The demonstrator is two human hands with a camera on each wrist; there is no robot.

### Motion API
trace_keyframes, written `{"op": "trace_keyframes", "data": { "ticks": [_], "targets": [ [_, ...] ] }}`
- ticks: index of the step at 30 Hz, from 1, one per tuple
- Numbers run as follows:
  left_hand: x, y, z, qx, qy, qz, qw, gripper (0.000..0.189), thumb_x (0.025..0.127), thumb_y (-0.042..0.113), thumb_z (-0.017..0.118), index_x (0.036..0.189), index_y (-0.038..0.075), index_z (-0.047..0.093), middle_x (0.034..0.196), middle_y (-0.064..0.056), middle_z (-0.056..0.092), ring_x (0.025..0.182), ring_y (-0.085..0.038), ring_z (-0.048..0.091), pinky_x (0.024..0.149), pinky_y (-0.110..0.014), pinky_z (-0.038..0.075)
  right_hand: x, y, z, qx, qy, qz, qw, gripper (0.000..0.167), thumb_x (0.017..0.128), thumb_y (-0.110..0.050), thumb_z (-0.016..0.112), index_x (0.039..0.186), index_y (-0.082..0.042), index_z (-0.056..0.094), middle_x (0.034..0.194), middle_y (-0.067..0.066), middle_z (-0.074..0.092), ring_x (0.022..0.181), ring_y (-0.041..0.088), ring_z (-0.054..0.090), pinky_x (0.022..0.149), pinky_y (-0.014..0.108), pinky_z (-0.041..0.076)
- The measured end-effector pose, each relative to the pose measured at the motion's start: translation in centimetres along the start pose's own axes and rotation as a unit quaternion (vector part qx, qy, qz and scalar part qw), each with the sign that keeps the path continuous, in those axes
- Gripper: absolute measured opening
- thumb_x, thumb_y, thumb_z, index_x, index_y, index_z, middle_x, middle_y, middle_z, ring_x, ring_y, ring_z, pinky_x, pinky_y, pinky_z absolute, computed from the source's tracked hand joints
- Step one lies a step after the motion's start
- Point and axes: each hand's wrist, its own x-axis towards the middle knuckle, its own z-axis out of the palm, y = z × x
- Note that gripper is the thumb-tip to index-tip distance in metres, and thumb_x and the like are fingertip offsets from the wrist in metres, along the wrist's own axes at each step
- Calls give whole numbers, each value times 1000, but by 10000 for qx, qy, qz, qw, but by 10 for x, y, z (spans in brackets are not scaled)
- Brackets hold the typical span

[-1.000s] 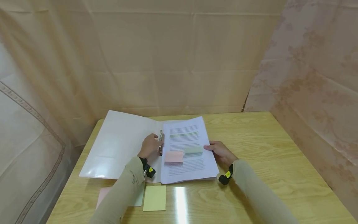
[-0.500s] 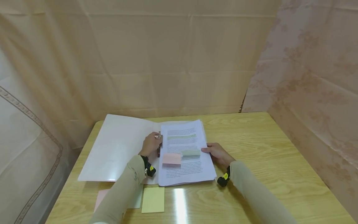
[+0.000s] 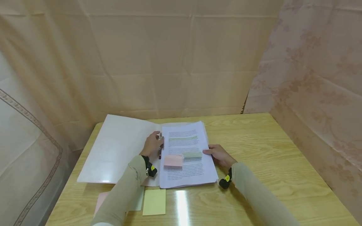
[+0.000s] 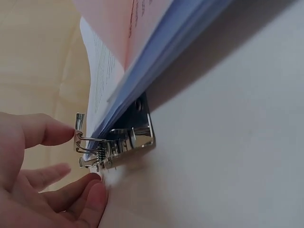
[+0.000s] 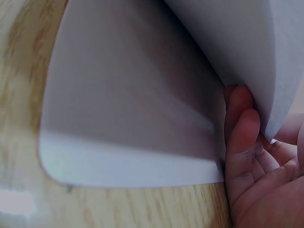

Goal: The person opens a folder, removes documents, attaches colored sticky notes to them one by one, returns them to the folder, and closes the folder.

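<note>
A white folder (image 3: 121, 147) lies spread on the table, with a metal lever clip (image 4: 137, 135) along its spine. My left hand (image 3: 151, 145) grips this clip, one finger on its lever and other fingers curled below. Over the folder's right half, my right hand (image 3: 221, 155) holds a stack of printed paper (image 3: 183, 175) by its right edge, thumb on top, fingers underneath. The stack's left edge meets the clip; whether it is clamped I cannot tell. In the right wrist view the sheets are lifted off the cover. A pink sticky note (image 3: 173, 160) and a green one (image 3: 193, 155) are on the top sheet.
In front of the folder lie a yellow note pad (image 3: 154, 202), a pale green one (image 3: 138, 202) and a pink one (image 3: 101, 199), the last two partly under my left sleeve (image 3: 121, 191). The wooden table (image 3: 254, 135) extends to the right; curtains (image 3: 175, 62) hang behind.
The stack of paper has settled lower over the folder's right half, with my right hand still holding its edge. The left hand stays at the clip. The view has shifted slightly.
</note>
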Motion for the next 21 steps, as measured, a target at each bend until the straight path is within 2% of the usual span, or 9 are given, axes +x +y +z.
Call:
{"op": "trace_keyframes", "data": {
  "ticks": [3,7,11,16,21],
  "targets": [
    [1,1,2,-164,-24,-34,9999,57,94,19,57,146,5,40,132,-21,55,114,-32,54,99,-47,45,1,0,-1,51,24,51,10000,41,95,-9,57,134,6,53,113,13,70,86,14,67,72,28,55],
    [1,-2,1,-518,110,-91,9986,55,93,18,57,144,6,42,128,-18,56,110,-30,55,94,-42,47,2,1,1,98,54,191,9998,42,95,-10,58,134,4,53,114,12,70,87,15,67,73,28,55],
    [-3,-1,-4,-774,285,45,9966,50,94,19,56,141,7,47,123,-17,59,107,-28,55,91,-39,46,2,1,1,79,102,158,9998,42,95,-10,58,134,4,53,115,13,69,88,13,66,74,27,54],
    [-9,3,-7,-728,451,312,9958,35,100,21,51,130,6,60,124,-16,64,110,-28,59,93,-41,48,1,0,-1,52,204,154,9997,41,96,-11,57,134,4,53,118,13,68,89,12,65,75,26,53],
    [-16,3,-7,-713,535,358,9954,31,101,21,50,126,7,64,126,-14,65,117,-28,58,99,-44,48,4,-3,-2,148,351,351,9987,42,96,-11,57,136,1,52,124,15,65,93,14,64,77,27,53]
  ]
}}
